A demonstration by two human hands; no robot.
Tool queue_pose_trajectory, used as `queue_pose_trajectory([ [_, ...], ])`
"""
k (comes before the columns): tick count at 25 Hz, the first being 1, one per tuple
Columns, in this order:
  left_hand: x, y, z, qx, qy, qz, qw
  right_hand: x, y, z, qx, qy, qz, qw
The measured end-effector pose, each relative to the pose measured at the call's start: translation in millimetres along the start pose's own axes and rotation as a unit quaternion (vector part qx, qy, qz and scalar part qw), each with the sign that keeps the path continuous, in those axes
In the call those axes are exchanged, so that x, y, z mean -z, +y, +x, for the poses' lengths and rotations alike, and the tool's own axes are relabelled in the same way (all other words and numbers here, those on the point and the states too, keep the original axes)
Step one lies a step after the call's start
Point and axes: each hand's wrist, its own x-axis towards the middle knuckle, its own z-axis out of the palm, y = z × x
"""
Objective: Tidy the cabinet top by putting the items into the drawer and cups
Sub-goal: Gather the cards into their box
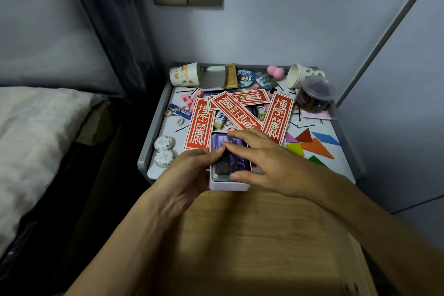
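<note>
Gripping box (228,185), left hand (189,173) (right hand (271,161) atop)

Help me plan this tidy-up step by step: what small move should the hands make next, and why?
Probably press the purple card flat down into the white box. The left hand grips the box's left side, thumb on the card; fingers of the right hand lie across the card, which sits in the open box at the front edge of the cabinet top.
</note>
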Motion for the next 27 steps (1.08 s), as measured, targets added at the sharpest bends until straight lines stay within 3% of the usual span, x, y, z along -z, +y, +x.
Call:
queue_pose_trajectory([
  [10, -0.3, 0.9, -1.2, -0.002, 0.011, 0.021, 1.0, 1.2, -3.1, 0.8, 0.003, -0.002, -0.041, 0.999],
  [23, 0.4, 10.2, -5.8, -0.012, 0.047, 0.047, 0.998, -1.2, -5.1, 9.9, 0.025, 0.046, 0.003, 0.999],
  [27, 2.4, 23.3, -9.1, -0.049, 0.101, 0.029, 0.993, 21.7, -11.8, 37.8, 0.011, 0.004, 0.111, 0.994],
])
